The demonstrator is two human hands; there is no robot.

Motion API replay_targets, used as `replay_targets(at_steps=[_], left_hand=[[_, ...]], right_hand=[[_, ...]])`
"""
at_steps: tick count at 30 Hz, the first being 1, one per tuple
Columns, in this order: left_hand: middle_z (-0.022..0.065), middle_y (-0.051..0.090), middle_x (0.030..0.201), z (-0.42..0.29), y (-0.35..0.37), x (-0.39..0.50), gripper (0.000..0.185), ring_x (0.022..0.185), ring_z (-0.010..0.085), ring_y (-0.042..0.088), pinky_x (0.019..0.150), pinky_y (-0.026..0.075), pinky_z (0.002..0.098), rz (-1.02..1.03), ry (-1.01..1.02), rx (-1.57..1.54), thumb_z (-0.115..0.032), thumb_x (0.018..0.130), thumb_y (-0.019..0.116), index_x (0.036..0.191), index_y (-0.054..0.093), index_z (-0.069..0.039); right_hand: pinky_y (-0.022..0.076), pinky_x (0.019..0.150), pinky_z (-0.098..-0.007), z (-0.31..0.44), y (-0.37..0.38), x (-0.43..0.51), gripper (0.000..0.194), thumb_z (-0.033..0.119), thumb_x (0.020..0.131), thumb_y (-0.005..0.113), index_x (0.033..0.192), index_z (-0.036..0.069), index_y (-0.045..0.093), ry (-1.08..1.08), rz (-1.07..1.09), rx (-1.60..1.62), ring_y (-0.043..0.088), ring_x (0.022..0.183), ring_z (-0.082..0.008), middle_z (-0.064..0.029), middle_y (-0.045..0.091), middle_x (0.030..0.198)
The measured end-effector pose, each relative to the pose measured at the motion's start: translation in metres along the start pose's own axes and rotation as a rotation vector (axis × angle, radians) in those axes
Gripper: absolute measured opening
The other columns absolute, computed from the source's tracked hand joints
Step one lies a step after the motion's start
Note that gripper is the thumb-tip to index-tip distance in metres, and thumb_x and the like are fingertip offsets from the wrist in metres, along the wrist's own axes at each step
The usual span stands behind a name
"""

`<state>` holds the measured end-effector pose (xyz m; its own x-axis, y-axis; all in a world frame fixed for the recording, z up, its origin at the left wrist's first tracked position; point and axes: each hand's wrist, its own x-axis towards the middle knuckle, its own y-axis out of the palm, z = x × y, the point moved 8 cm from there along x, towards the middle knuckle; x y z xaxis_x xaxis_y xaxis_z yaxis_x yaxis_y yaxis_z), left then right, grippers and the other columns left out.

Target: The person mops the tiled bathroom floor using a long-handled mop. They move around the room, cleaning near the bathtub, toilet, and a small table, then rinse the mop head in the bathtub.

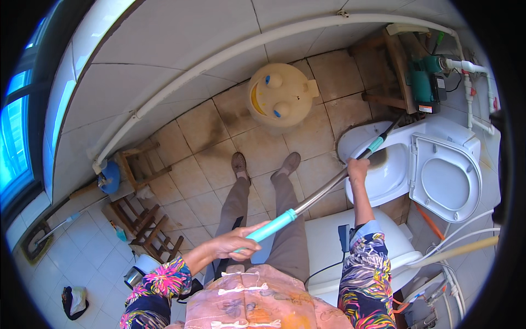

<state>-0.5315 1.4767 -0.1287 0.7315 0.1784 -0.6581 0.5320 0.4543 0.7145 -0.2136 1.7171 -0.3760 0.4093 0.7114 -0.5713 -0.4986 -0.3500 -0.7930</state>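
Note:
A long metal pole with turquoise grips [324,190] runs slantwise across the view before me. My left hand [232,243] is closed around its lower turquoise handle, close to my waist. Farther up, my right hand [358,169] grasps the pole just below a second turquoise sleeve. The pole's far end passes over the rim of a white toilet [382,185] and reaches behind it, where its tip is hidden. The toilet's seat and lid [446,177] are raised; brown staining shows in the bowl.
A cream bin with a smiling face [281,95] stands on the tiled floor ahead. A green pump [423,78] sits beside a wooden stand [394,70] at right. A white washing machine [328,242] is close on my right. Wooden stools [146,222] are at left.

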Motion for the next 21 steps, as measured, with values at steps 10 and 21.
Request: replay_targets(at_steps=[10,21], left_hand=[[-0.0055,0.033,0.061,-0.024,0.001,0.046,0.079,0.042,0.0015,0.028,0.037,0.024,0.018,0.033,0.016,-0.021,0.001,0.095,0.053,0.158,0.015,-0.028],[-0.0094,0.034,0.067,-0.015,-0.018,-0.02,0.076,0.047,-0.0012,0.028,0.039,0.022,0.0182,-0.127,0.143,0.185,0.001,0.093,0.057,0.157,0.024,-0.024]], right_hand=[[0.0466,0.096,-0.0451,0.015,-0.02,0.052,0.061,0.028,0.077,0.06,0.117,-0.016,0.047,0.067,0.039,-0.062,0.062,0.108,-0.0456,-0.0347,0.063,0.11],[0.0395,0.042,-0.038,-0.002,0.039,0.0,0.02,0.006,0.068,0.064,0.08,-0.01,0.059,0.192,-0.081,0.526,0.05,0.047,-0.0226,-0.0113,0.055,0.065]])
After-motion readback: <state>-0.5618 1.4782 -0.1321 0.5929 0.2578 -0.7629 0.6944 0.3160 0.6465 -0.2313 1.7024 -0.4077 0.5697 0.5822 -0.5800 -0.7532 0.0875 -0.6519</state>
